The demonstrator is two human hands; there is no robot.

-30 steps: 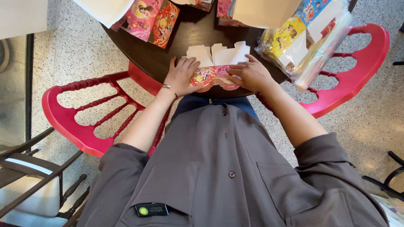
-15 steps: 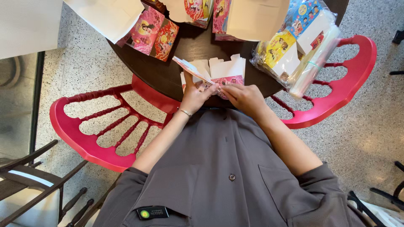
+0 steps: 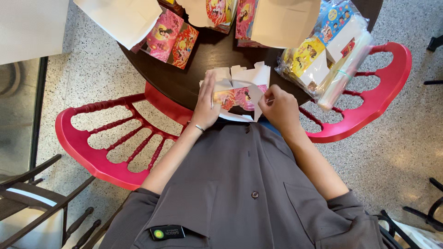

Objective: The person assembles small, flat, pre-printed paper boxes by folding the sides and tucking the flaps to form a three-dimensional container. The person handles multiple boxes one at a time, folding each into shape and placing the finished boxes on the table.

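1. Left hand (image 3: 206, 107) lies flat, fingers straight and unclenched, pressing the flat carton (image 3: 240, 90) at the dark round surface (image 3: 203, 60) edge;
2. Right hand (image 3: 279, 108) has fingers pinched shut on the carton's white flap;
3. Bagged packets (image 3: 323, 55) lie just right.

A café-like or shop seating spot: speckled terrazzo floor (image 3: 101, 69), a round dark worktop (image 3: 217, 55) at 12 o'clock, red plastic chairs (image 3: 106, 143) at 9 and 3, bundled printed cartons (image 3: 318, 50) stacked around.
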